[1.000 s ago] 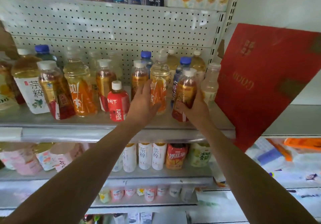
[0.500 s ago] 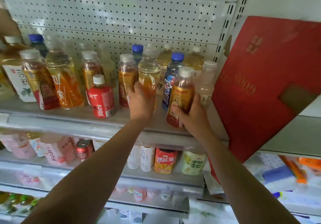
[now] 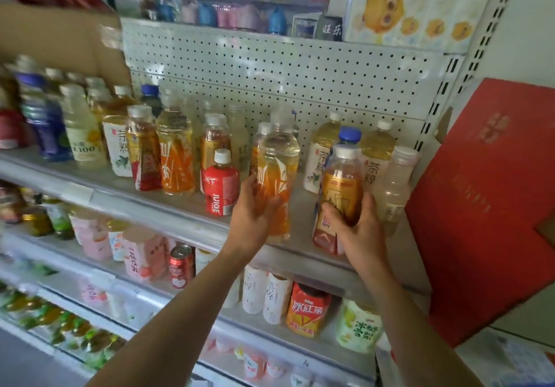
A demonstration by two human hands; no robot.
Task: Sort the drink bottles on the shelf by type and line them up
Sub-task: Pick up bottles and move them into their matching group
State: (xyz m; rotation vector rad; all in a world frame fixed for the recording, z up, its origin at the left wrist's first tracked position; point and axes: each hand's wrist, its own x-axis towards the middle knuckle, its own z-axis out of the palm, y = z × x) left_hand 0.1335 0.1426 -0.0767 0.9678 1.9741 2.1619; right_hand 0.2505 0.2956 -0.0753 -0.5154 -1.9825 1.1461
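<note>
My left hand (image 3: 251, 215) is clamping the orange-label bottle (image 3: 274, 173), my right hand (image 3: 359, 230) the gold-label bottle (image 3: 341, 185); I am holding both clear of the row, presumably for sorting.

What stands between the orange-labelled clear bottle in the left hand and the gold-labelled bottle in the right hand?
In the head view, only bare grey shelf board; a white-labelled tea bottle stands behind the gap.

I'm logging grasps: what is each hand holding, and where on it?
The left hand grips the orange-label bottle around its lower half; the right hand grips the gold-label bottle around its lower body.
</note>
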